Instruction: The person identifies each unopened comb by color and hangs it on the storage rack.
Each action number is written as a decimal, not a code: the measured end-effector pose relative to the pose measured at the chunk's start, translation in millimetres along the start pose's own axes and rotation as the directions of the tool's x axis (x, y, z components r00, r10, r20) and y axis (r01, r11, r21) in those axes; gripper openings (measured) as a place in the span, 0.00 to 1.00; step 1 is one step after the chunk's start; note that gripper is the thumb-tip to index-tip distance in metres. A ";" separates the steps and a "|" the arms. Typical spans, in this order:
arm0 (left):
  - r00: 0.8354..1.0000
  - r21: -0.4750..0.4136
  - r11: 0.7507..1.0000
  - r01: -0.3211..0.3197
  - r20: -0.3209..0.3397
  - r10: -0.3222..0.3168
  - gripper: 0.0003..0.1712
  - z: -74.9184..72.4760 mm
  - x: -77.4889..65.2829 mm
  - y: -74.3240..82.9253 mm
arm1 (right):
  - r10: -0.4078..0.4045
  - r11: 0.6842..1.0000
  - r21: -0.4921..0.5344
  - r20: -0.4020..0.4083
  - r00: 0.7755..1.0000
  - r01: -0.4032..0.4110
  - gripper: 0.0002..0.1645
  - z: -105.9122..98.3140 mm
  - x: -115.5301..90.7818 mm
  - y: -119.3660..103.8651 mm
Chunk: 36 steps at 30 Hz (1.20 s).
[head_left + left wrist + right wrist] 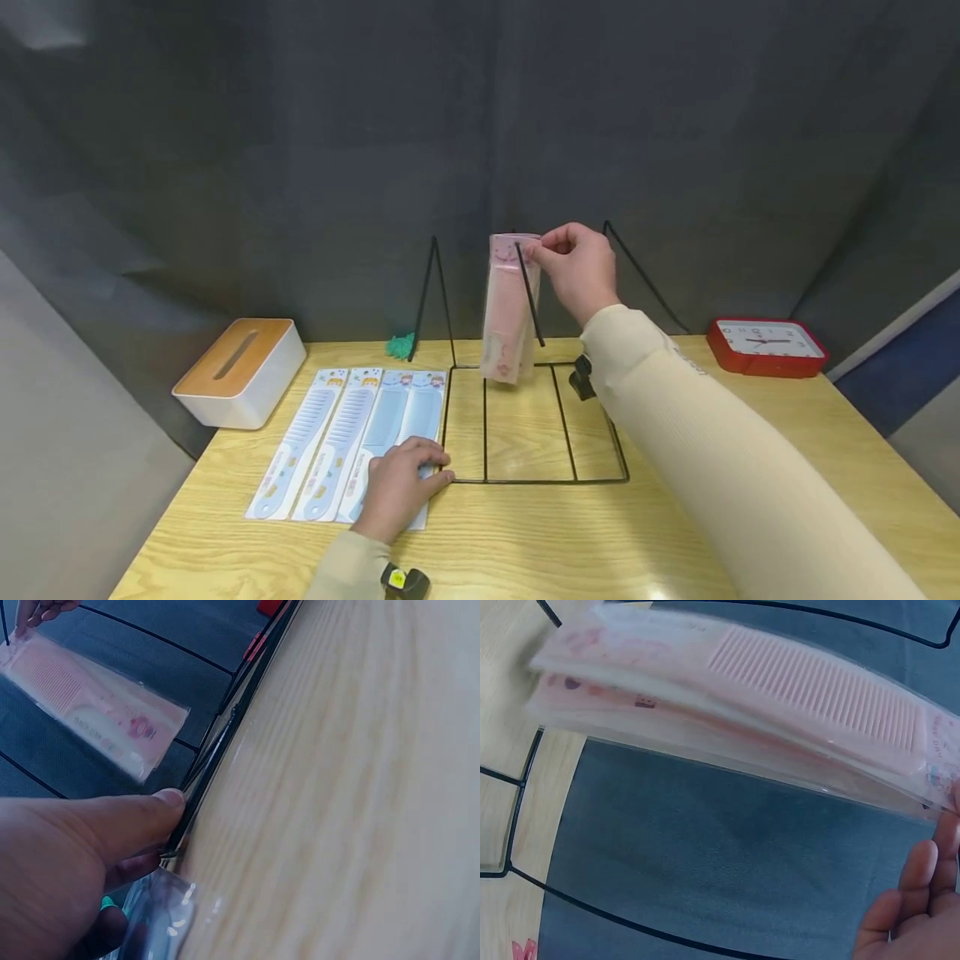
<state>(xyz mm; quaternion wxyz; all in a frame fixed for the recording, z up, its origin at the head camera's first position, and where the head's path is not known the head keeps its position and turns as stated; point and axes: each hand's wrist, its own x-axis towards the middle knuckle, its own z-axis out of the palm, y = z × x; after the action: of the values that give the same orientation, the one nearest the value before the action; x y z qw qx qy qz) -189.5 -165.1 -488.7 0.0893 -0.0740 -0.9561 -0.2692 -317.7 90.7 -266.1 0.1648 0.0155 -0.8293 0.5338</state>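
At the black wire rack (529,482), my right hand (583,271) pinches the top corner of a packaged pink comb (507,304). The pack hangs upright at a rack prong, which passes at its top. In the right wrist view a second pink comb pack (705,746) lies behind the front pink comb (817,694). My left hand (403,483) holds the rack's front left corner, thumb (142,821) against the wire. Its palm overlaps a row of packaged blue combs (382,433) lying flat on the table.
A white tissue box (247,379) with a wooden lid stands at the left. Behind the rack's left side lies a green bundle (400,346). A red clock (767,347) lies at the back right. A dark cloth (375,167) hangs behind the wooden table (525,542).
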 end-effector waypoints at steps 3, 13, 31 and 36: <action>1.000 -0.004 1.000 -0.007 0.002 0.007 0.11 1.8 0.9 1.3 | 0.021 1.000 0.001 -0.010 1.000 -0.021 0.16 -1.1 1.6 3.0; 1.000 0.004 1.000 -0.014 -0.001 0.014 0.11 1.3 0.8 2.4 | -0.024 0.999 0.042 -0.004 1.000 0.024 0.21 -7.4 -5.8 24.3; 0.999 0.008 0.999 -0.039 -0.007 0.039 0.14 0.7 0.7 5.3 | 0.000 1.000 0.002 0.182 0.983 0.000 0.30 -31.0 -73.2 97.9; 0.999 0.004 0.999 -0.041 -0.007 0.041 0.14 1.7 -0.1 5.3 | -0.036 0.998 -0.048 0.210 0.977 0.047 0.28 -35.9 -92.5 114.1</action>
<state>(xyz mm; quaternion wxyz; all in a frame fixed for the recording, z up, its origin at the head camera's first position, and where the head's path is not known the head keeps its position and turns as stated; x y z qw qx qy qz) -188.6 -159.8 -487.5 0.0981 -0.0922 -0.9546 -0.2656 -244.1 157.8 -379.8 0.0882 0.0843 -0.8554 0.5034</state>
